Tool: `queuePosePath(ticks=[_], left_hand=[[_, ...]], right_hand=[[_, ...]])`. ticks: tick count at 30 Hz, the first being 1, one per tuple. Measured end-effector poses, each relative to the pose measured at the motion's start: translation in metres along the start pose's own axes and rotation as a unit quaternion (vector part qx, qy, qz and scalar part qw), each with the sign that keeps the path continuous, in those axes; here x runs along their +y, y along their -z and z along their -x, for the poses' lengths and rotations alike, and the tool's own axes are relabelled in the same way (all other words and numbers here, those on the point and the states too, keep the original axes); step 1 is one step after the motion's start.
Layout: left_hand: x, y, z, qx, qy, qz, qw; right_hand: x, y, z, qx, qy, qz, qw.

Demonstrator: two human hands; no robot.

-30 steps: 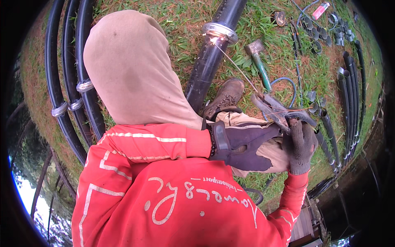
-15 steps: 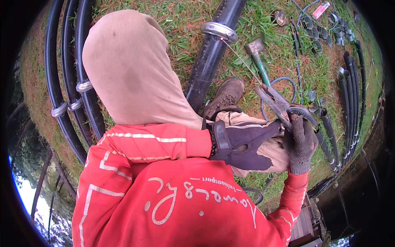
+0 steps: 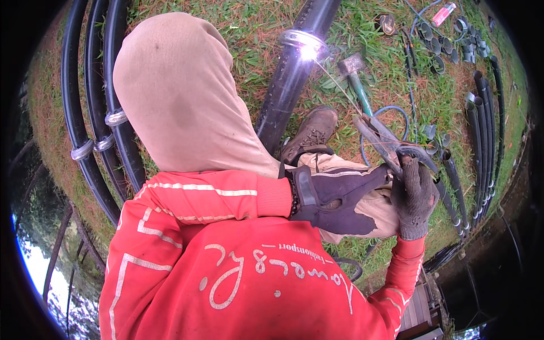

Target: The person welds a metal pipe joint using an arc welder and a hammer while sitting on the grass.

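Observation:
My right hand [image 3: 416, 198], in a dark knit glove, is closed round a welding electrode holder [image 3: 378, 141]. A thin welding rod [image 3: 340, 88] runs from its jaws to a black pipe [image 3: 286, 85]. The rod's tip meets the pipe beside a silver collar [image 3: 303, 39], where a bright arc [image 3: 307, 52] glows. My left hand [image 3: 343, 201], in a worn dark glove with a hole, lies across my bent leg. Its thumb side reaches toward the holder; its other fingers are hidden, so its grip does not show.
A hammer [image 3: 357, 82] with a green handle lies in the grass right of the pipe, near my boot [image 3: 311, 133]. A blue hose [image 3: 405, 116] curls beside it. Long black pipes [image 3: 90, 85] lie left, thinner ones [image 3: 481, 141] right. Short pipe pieces [image 3: 436, 48] sit far right.
The small orange glow at the rod's tip has become a bright white-violet arc, lighting the collar and pipe. Both hands have stayed almost where they were.

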State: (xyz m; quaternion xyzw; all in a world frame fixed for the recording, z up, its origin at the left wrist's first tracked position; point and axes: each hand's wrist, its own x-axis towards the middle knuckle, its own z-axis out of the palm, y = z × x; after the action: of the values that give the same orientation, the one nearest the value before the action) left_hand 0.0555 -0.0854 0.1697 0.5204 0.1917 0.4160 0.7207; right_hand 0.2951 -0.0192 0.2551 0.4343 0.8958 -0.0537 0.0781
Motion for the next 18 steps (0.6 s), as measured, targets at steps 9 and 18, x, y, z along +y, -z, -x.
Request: queuePosePath(ticks=[9,18], left_hand=[[0.0037,0.0062,-0.0004,0.002,-0.002,0.0,1.0],[0.0006,-0.0007,-0.0008,-0.005,-0.015,0.009,1.0]], right_hand=[[-0.0013,0.0008,-0.0037,0.005,0.006,0.006,1.0],[-0.0023,0.0044,-0.0016,0.006,0.038,0.0,0.999]])
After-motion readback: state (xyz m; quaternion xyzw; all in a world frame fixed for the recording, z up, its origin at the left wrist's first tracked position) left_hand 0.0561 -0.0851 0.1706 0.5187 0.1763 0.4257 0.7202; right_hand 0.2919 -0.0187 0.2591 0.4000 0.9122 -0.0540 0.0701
